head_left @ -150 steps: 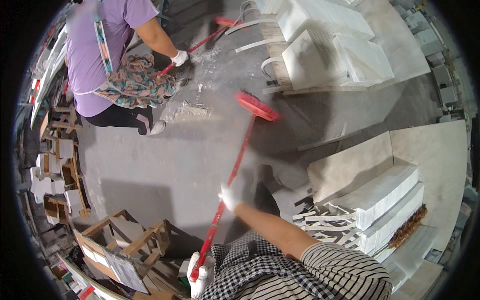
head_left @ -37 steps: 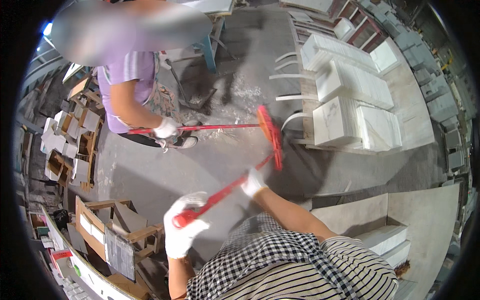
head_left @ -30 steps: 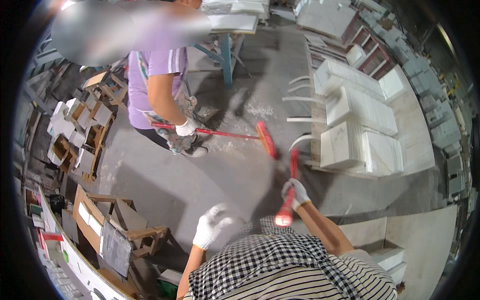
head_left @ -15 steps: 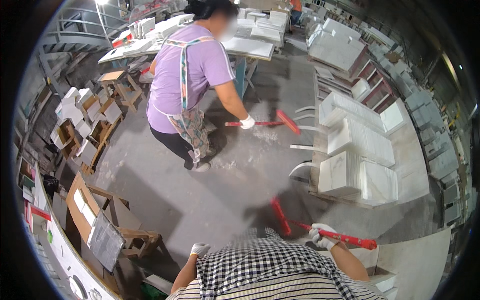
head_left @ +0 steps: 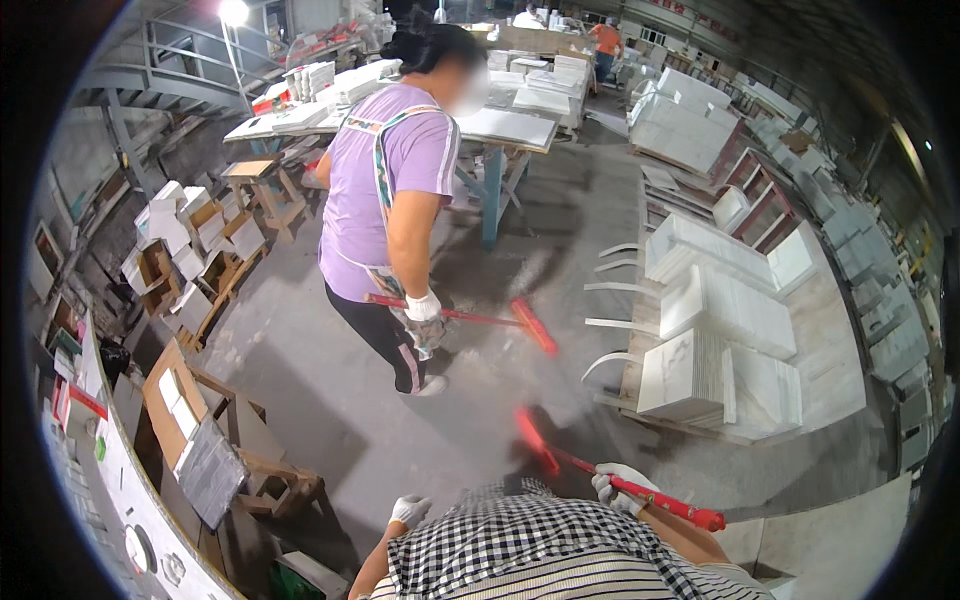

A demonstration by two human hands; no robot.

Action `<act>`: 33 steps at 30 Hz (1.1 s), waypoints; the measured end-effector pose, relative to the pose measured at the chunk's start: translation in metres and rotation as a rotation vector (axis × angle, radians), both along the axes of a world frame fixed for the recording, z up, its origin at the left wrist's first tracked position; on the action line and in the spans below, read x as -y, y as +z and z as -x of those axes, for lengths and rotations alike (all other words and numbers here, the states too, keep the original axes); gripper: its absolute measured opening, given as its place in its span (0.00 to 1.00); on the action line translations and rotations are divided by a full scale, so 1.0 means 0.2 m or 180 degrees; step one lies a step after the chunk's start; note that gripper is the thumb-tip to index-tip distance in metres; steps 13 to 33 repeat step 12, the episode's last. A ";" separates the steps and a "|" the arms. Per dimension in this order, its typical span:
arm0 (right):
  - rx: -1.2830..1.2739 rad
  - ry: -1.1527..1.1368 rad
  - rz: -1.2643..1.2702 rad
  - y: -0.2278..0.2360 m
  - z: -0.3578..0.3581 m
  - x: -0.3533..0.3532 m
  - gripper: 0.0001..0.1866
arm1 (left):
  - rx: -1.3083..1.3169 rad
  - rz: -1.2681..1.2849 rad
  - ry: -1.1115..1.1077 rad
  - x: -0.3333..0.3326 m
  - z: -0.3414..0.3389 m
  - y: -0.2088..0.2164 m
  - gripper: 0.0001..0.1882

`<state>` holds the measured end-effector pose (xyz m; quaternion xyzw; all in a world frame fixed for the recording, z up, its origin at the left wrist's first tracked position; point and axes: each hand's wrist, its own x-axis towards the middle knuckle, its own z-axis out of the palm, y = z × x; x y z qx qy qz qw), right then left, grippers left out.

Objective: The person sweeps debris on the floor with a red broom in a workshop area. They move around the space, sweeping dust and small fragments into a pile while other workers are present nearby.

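In a white glove, my right hand (head_left: pixel 620 487) is wrapped round the red handle of a broom (head_left: pixel 672 505). The handle's end points out to the right, and the red broom head (head_left: pixel 538 442) is at the floor ahead of me, slightly blurred. My left hand (head_left: pixel 410 511), also gloved, hangs low by my left side with its fingers curled and nothing visible in them. Ahead, a person in a purple shirt (head_left: pixel 385 190) and apron grips a second red broom (head_left: pixel 478 317) with a gloved hand; its head is near mine.
White stone slabs (head_left: pixel 680 375) stand stacked on a low platform at the right, with curved pieces jutting out. On the left are a wooden stand (head_left: pixel 285 485) and a rack of boxes (head_left: pixel 205 250). A worktable (head_left: pixel 500 125) is behind the co-worker; grey floor (head_left: pixel 330 400) lies between.
My broom and right hand have shifted slightly left in the picture. The co-worker's broom has come nearer and left, its arm now hanging straighter. The view has tilted up a little.
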<state>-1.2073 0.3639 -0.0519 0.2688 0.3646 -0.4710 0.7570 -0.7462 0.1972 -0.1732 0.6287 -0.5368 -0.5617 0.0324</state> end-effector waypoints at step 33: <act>0.0136 0.0667 0.0123 -0.21 0.07 -0.09 0.07 | 0.0473 -0.0318 0.0408 -0.77 -0.33 -0.54 0.27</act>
